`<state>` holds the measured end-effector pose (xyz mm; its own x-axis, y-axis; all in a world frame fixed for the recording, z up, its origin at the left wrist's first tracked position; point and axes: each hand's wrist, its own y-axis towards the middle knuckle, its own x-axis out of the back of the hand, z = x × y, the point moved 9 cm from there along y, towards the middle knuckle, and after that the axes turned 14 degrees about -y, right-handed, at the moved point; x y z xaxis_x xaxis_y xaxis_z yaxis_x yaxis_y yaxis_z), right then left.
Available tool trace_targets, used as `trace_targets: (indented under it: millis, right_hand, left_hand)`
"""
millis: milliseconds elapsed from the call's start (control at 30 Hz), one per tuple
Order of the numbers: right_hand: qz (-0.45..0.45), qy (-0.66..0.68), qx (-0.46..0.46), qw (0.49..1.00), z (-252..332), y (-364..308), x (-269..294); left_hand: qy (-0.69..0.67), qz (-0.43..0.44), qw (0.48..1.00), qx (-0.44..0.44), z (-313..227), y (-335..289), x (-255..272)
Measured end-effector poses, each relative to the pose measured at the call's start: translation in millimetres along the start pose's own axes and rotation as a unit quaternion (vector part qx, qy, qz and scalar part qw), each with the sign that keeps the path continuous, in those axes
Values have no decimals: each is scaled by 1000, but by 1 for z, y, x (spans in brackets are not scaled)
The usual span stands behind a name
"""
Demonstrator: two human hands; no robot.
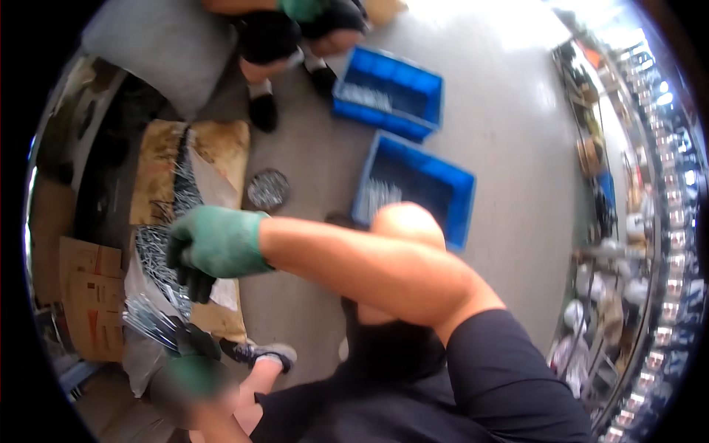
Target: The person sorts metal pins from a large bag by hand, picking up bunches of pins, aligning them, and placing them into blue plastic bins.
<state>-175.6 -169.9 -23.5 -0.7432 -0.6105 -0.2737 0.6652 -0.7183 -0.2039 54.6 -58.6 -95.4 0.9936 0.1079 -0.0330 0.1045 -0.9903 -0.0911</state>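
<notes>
My left hand (193, 362), in a green glove with dark fingers, grips a bundle of long thin metal rods (150, 323) at the lower left; it is partly blurred. My right arm reaches across to the left, and my right hand (221, 242), gloved alike, hangs just over a heap of loose metal rods (153, 255). Its fingers point down and stand apart, with nothing visible in them. The heap lies in opened cardboard and pale sheeting (214, 177). Whether the fingertips touch the rods cannot be made out.
Two blue crates (461, 210) (436, 103) on the floor hold metal rods. A round container of small metal pieces (268, 190) stands beside the cardboard. Another person's legs (269, 44) are at the top, near a large grey sack (159, 52). Cardboard boxes (92, 303) stand left, loaded shelves (605, 295) right.
</notes>
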Motion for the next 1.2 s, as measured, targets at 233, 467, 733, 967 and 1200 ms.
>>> trace_targets:
  millis: [233, 467, 733, 967, 1200]
  right_hand:
    - [-49, 105, -11, 993, 5, 18, 10]
    - [-57, 133, -55, 988, -20, 6, 10]
    - [-81, 102, -73, 989, 9, 6, -4]
    - [-92, 6, -63, 994, 10, 0, -2]
    - [-130, -126, -16, 983, 25, -7, -11]
  left_hand:
    - [-162, 34, 981, 99, -27, 1, -40]
    - [-145, 38, 986, 76, -46, 5, -68]
    - [-193, 37, 973, 121, -44, 1, -53]
    - [-165, 82, 971, 154, -59, -1, -64]
    - [-174, 88, 958, 210, -46, -8, -65]
